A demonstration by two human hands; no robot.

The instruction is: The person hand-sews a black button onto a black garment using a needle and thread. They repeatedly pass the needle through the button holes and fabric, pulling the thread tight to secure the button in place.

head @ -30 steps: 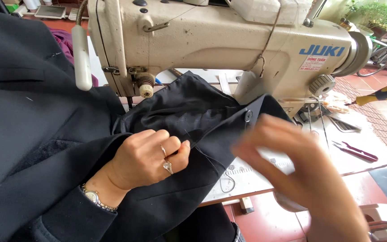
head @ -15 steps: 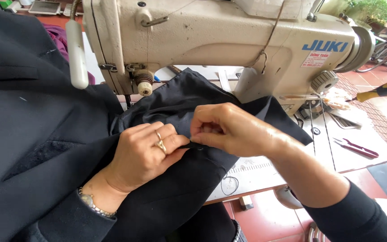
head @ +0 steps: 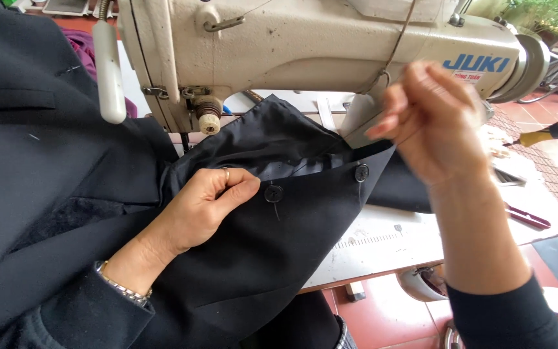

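Note:
A black jacket sleeve (head: 272, 258) lies across the sewing table under the machine's arm, cuff to the right. Two black buttons sit on the cuff, one (head: 273, 192) with a short thread end hanging from it and another (head: 361, 172) nearer the cuff edge. My left hand (head: 208, 207) pinches the fabric right beside the first button; it wears a ring and a wrist bracelet. My right hand (head: 434, 123) is raised above the cuff in front of the machine, fingertips pinched together. Anything between those fingertips is too thin to see.
A cream industrial sewing machine (head: 305, 45) spans the back, with a white lever (head: 108, 71) hanging at its left. The rest of the black jacket (head: 33, 168) covers the left side. On the white table (head: 382, 239) lie red-handled snips (head: 527, 218) and a yellow-handled tool (head: 550, 136).
My right hand has lifted from the button up and to the right, away from the sleeve. My left hand keeps its pinch on the fabric. Both cuff buttons now show.

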